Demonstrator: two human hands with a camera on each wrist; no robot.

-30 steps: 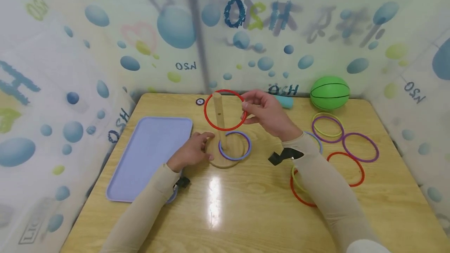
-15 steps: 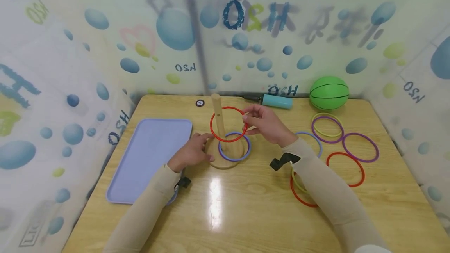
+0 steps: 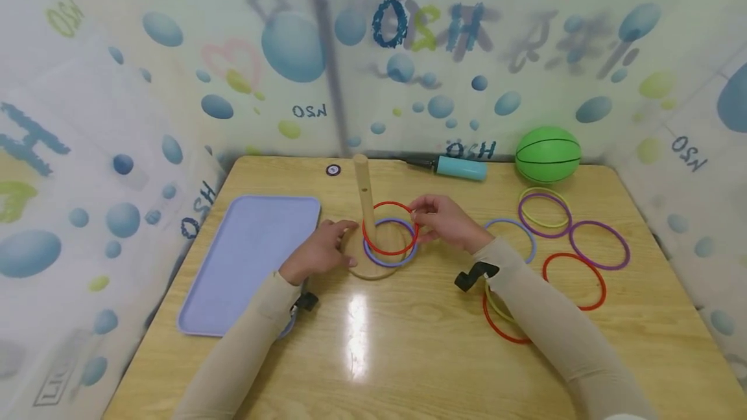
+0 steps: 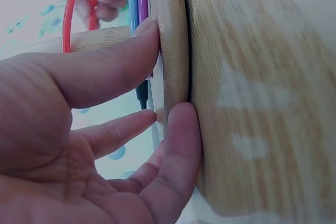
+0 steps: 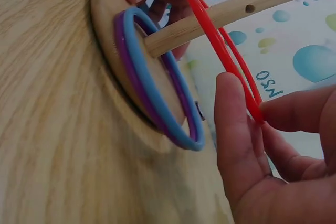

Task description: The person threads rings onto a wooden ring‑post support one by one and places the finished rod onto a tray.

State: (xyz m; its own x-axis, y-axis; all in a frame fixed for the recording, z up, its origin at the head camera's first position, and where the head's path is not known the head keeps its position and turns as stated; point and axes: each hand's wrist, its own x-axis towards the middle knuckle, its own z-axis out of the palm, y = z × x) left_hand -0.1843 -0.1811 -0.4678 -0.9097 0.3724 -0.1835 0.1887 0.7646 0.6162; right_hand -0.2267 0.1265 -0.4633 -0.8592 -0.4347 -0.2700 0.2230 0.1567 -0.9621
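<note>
In the head view a wooden post [image 3: 366, 199] rises from a round wooden base [image 3: 367, 273]. My left hand [image 3: 320, 251] grips the base's left edge; the left wrist view shows its thumb on the top face and fingers at the rim [image 4: 176, 45]. Around the foot of the post lie a blue ring [image 5: 144, 77] and, beneath it, a purple ring [image 5: 124, 56]. Between thumb and fingers, my right hand [image 3: 446, 220] pinches a red ring [image 3: 390, 203]. That ring encircles the post, tilted, above the two lower rings and apart from them.
Left of the base lies a pale blue tray [image 3: 251, 258]. Several loose rings, including a red ring [image 3: 604, 287] and a blue ring [image 3: 510, 220], lie to the right, some under my right forearm. A green ball [image 3: 547, 154] and a blue hand pump [image 3: 461, 168] are at the back.
My right hand has lowered the red ring from the post's top to just above the blue and purple rings. The left hand has stayed at the base.
</note>
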